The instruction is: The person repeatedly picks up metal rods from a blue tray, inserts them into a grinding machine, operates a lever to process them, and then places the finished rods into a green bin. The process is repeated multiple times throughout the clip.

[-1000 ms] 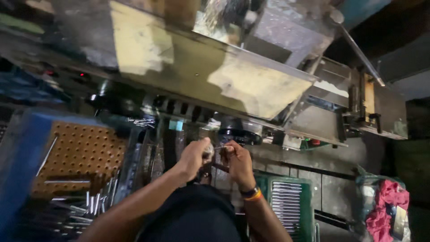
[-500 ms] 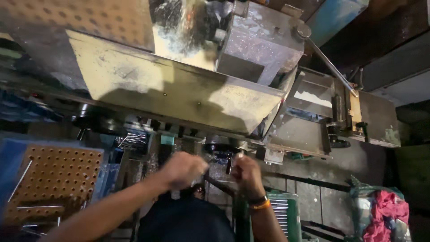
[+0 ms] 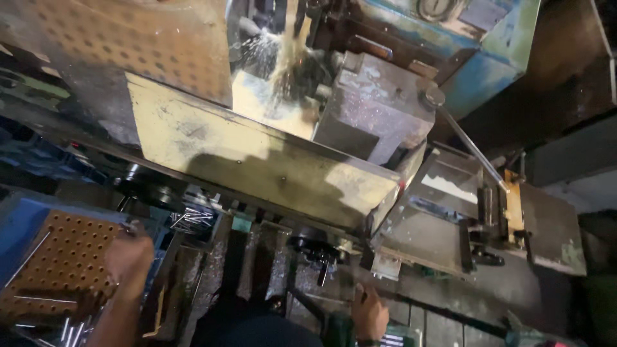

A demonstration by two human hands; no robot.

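**Rod handling at the machine: left hand at the perforated tray, right hand low by the machine front**

Head view, the only view. My left hand (image 3: 128, 257) is over the right edge of the orange perforated tray (image 3: 61, 263), which sits in a blue crate (image 3: 19, 225). The hand is blurred; my fingers look curled, but I cannot tell whether they are pinching a rod or are empty. My right hand (image 3: 369, 313) is low in the frame, well apart from the left, its fingers loosely bent against dark metal at the machine front (image 3: 270, 170); whether it grips anything is not visible.

Progress, as I judge it: most tray holes show empty. A few thin metal rods (image 3: 48, 299) lie flat across the tray face and more rod ends show at its lower edge. So the tray is far from full, and the bulk of the work appears to remain.

Containers: the tray holds only those loose rods. A second bundle of rods (image 3: 193, 218) lies in the dark recess just right of the crate. The grey hopper-like tray (image 3: 443, 205) at the right of the machine shows a pale patch inside; contents unclear. Sparks or spray (image 3: 270, 54) show in the machine's upper opening.
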